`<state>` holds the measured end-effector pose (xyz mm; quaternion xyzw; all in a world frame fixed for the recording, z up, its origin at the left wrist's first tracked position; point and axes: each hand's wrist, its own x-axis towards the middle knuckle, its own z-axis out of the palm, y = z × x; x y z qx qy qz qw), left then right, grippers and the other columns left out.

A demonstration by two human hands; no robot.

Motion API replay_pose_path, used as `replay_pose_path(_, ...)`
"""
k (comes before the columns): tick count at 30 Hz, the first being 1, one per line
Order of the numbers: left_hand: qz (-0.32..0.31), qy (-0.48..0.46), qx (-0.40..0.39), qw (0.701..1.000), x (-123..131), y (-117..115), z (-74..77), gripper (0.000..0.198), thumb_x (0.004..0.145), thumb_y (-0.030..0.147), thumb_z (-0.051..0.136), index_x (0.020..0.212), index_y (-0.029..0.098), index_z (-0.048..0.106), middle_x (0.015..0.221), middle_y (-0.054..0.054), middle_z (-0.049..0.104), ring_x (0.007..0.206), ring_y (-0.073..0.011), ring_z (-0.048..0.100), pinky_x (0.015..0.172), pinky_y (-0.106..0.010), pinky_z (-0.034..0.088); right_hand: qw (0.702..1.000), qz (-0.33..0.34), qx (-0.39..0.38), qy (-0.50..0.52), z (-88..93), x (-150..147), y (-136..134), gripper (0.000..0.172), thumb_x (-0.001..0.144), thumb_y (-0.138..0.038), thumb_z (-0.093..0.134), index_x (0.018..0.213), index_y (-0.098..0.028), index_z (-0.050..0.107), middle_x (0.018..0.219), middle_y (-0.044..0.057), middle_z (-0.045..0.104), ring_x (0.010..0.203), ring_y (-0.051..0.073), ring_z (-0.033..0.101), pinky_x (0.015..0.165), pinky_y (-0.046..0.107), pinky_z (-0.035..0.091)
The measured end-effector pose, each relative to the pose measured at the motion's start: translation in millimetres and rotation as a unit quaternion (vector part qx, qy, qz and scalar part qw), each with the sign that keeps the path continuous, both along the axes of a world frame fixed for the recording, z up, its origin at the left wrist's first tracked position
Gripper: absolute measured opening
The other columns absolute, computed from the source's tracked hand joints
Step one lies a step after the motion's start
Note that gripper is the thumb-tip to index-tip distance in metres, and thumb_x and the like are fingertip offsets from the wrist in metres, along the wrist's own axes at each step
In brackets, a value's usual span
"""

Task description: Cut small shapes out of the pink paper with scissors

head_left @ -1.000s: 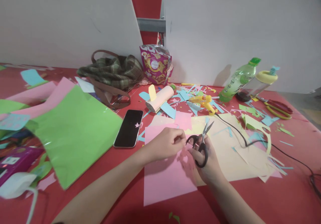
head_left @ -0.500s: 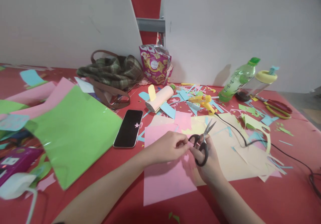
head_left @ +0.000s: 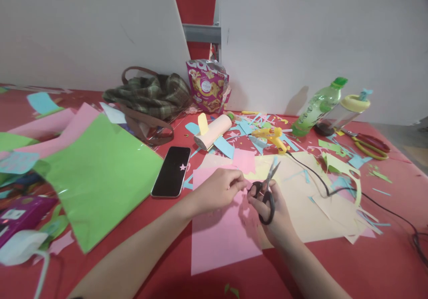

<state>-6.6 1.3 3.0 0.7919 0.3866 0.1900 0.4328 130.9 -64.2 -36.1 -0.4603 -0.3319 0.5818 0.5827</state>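
My right hand [head_left: 272, 216] grips small black-handled scissors [head_left: 265, 192], fingers through the loops and blades pointing up and away, nearly closed. My left hand [head_left: 219, 189] is pinched on a small pink paper scrap [head_left: 246, 184] right beside the scissor handles. Both hands hover over a large pink paper sheet [head_left: 220, 236] that lies on the red table [head_left: 384, 263]. A cream sheet [head_left: 310, 205] lies under it to the right.
A black phone [head_left: 171, 171] and a green sheet [head_left: 96, 174] lie to the left. Behind are a plaid bag [head_left: 149, 98], a snack pouch [head_left: 207, 85], a paper roll plane [head_left: 212, 134], a yellow glue gun [head_left: 270, 134] with its cord, two bottles [head_left: 317, 107], and red-yellow scissors [head_left: 369, 143].
The scissor blades, spread apart half a second ago, have closed nearly together. My left hand has shifted slightly up toward the handles with the pink scrap.
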Motion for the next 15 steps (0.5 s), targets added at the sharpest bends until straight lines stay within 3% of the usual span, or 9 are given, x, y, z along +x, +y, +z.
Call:
replay_pose_path(4, 0.038, -0.011, 0.02, 0.999, -5.0, 5.5, 5.3, 0.022, 0.08, 0.027, 0.038, 0.064, 0.015, 0.047, 0.064, 0.002, 0.052, 0.063, -0.0094, 0.048, 0.059, -0.02, 0.035, 0.996, 0.083, -0.008, -0.003, -0.1, -3.3, -1.7, 0.027, 0.065, -0.022, 0.063, 0.071, -0.023, 0.036, 0.069, -0.003, 0.047, 0.055, 0.01, 0.044, 0.046, 0.021, 0.035)
replay_pose_path(8, 0.076, -0.015, 0.043, 0.996, -9.0, 8.1, 9.3, 0.023, 0.08, 0.026, 0.037, 0.064, 0.015, 0.048, 0.067, 0.0, 0.054, 0.07, -0.0107, 0.051, 0.063, -0.021, 0.037, 0.989, 0.146, 0.012, 0.027, -3.2, -5.7, -3.4, 0.033, 0.062, -0.037, 0.064, 0.074, -0.024, 0.036, 0.072, -0.001, 0.045, 0.063, 0.014, 0.047, 0.041, 0.02, 0.031)
replay_pose_path(15, 0.068, 0.008, 0.049, 0.996, -8.3, 4.8, 10.9, 0.023, 0.079, 0.026, 0.037, 0.063, 0.015, 0.049, 0.064, 0.001, 0.054, 0.063, -0.0103, 0.049, 0.062, -0.022, 0.037, 0.98, 0.198, 0.026, 0.006, -3.2, -4.4, -5.1, 0.037, 0.061, -0.046, 0.061, 0.077, -0.025, 0.036, 0.074, 0.0, 0.045, 0.06, 0.014, 0.045, 0.052, 0.027, 0.038)
